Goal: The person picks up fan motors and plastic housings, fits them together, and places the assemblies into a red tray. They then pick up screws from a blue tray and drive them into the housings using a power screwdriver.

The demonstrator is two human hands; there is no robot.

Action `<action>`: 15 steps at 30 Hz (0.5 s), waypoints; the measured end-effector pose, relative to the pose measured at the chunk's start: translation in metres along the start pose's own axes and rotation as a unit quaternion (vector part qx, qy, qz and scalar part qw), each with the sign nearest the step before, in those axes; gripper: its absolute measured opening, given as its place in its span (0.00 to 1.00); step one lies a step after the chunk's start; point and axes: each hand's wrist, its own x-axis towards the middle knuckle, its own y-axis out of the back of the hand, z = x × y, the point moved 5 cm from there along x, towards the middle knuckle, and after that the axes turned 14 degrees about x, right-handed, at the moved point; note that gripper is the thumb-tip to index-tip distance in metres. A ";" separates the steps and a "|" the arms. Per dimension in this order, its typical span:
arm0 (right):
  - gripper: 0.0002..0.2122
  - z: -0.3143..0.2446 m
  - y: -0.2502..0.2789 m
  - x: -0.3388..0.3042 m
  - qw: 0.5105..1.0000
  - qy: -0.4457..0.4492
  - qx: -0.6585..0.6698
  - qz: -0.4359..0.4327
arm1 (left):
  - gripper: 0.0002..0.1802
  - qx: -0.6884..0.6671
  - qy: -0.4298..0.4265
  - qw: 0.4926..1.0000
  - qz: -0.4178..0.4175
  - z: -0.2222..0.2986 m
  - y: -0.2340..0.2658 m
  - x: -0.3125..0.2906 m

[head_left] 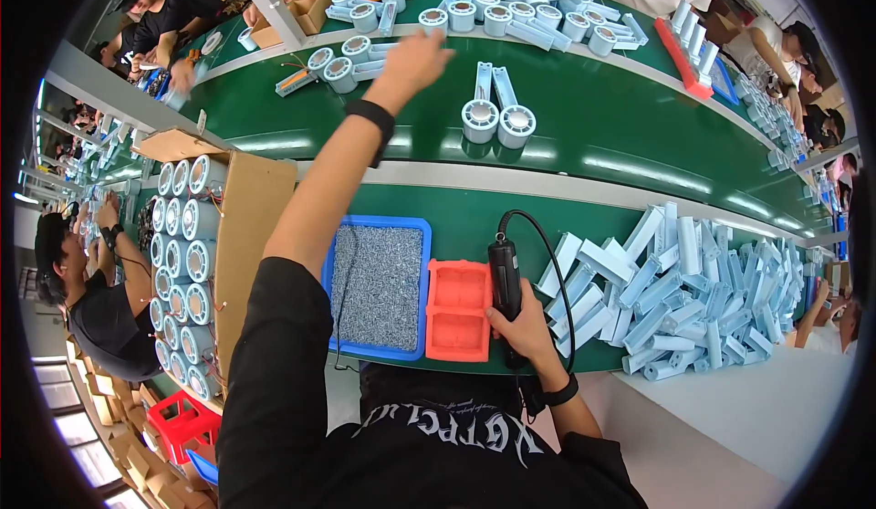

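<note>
Got the left arm [319,185] stretched way out in front, nearly straight, with the left hand [420,62] at the far end, back side up, fingers [442,56] loosely extended and angled off to the right. Meanwhile, got the right arm [575,415] bent and tucked near the torso [429,445], with the right hand [529,328] curled into a grip and its thumb [497,320] laid across the front.

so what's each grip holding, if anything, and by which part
Right grip: a black corded tool, around its body, away from the corded end. Left grip: can't tell whether it holds anything.
</note>
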 end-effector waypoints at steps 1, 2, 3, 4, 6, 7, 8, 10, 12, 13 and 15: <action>0.17 0.000 0.000 -0.001 1.000 -0.002 0.001 0.001 | 0.26 -0.012 0.005 0.998 -0.066 0.024 -0.003 -0.004; 0.17 0.001 0.001 -0.001 1.000 -0.002 0.001 0.004 | 0.32 -0.024 0.009 0.991 -0.131 0.046 -0.006 -0.008; 0.18 0.003 0.001 -0.001 1.000 0.007 0.009 0.000 | 0.38 -0.067 0.014 0.983 -0.172 0.065 -0.004 -0.012; 0.19 0.004 0.001 0.000 1.000 0.015 0.016 -0.005 | 0.44 -0.110 0.022 0.971 -0.212 0.079 -0.003 -0.019; 0.21 0.005 0.000 -0.001 0.999 0.022 0.023 -0.006 | 0.45 -0.058 0.050 0.970 -0.229 0.104 -0.005 -0.037; 0.22 0.004 0.001 -0.002 0.999 0.033 0.034 0.008 | 0.47 -0.006 0.077 0.966 -0.245 0.113 -0.006 -0.046; 0.23 0.003 -0.001 -0.002 0.998 0.045 0.046 0.018 | 0.48 0.049 0.107 0.959 -0.258 0.114 -0.007 -0.052; 0.25 0.001 -0.001 -0.002 0.996 0.059 0.058 0.030 | 0.48 0.038 0.111 0.961 -0.250 0.113 -0.016 -0.054; 0.28 -0.012 -0.001 -0.007 0.977 0.178 -0.095 0.066 | 0.48 0.017 0.124 0.963 -0.239 0.105 -0.025 -0.063; 0.30 -0.019 -0.003 -0.010 0.953 0.236 -0.170 0.082 | 0.48 0.017 0.124 0.963 -0.239 0.100 -0.030 -0.068; 0.31 -0.025 -0.001 -0.009 0.955 0.186 -0.216 0.084 | 0.45 -0.035 0.096 0.976 -0.194 0.092 -0.026 -0.080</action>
